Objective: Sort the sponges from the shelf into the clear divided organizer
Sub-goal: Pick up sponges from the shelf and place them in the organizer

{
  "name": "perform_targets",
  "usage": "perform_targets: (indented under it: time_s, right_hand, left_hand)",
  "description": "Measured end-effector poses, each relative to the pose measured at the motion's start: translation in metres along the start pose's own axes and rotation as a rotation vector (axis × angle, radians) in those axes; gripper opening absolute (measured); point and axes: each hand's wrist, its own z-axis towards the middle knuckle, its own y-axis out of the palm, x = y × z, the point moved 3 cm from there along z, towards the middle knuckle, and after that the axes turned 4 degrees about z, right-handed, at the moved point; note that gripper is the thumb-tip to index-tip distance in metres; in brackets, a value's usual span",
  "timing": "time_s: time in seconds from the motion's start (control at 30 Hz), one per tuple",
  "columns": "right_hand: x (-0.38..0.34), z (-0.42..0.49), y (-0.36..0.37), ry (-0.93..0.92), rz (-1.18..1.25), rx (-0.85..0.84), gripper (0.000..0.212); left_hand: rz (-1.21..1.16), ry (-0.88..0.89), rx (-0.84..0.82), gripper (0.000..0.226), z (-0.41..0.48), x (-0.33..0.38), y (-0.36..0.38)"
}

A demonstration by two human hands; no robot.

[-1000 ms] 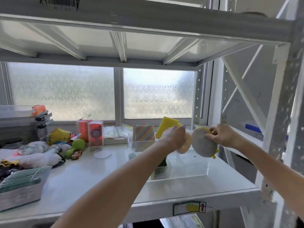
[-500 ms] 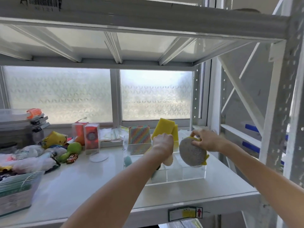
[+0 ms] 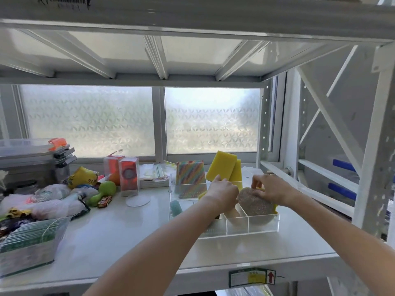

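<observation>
Both hands (image 3: 245, 193) lowered, apparently seating sponges (image 3: 255, 205) inside organizer (image 3: 252, 226).

White shelf (image 3: 119, 236): clear organizer (image 3: 252, 228) at right, green-filled bin (image 3: 32, 242) front-left, toys & bags (image 3: 53, 201) left.

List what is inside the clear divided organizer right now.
Inside the clear divided organizer: a rainbow-striped sponge, two upright yellow sponges, a teal piece, and a round grey scrubber under the right hand. The left hand hides the middle compartments.

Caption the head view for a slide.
Right hand lowers round scrubber into clear divided organizer; left hand alongside.
</observation>
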Motion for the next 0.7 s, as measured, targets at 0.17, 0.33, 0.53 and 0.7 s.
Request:
perform_targets:
  time_s: [0.17,0.33,0.53,0.7]
  right_hand:
    - [0.007,0.003,-0.02,0.005,0.103,-0.084,0.01]
    - [-0.004,0.037,-0.046,0.044,0.296,0.127,0.034]
    - [-0.013,0.076,-0.006,0.259,0.566,-0.084,0.076]
    - [-0.009,0.09,0.016,0.244,0.499,-0.047,0.08]
  left_hand:
    - [-0.345,-0.019,0.163,0.028,0.0,-0.017,-0.023]
    - [-0.637,-0.341,0.276,0.032,0.021,-0.086,-0.038]
    - [-0.743,-0.388,0.069,0.055,0.045,-0.107,-0.009]
    - [-0.694,-0.345,0.026,0.058,0.056,-0.087,0.003]
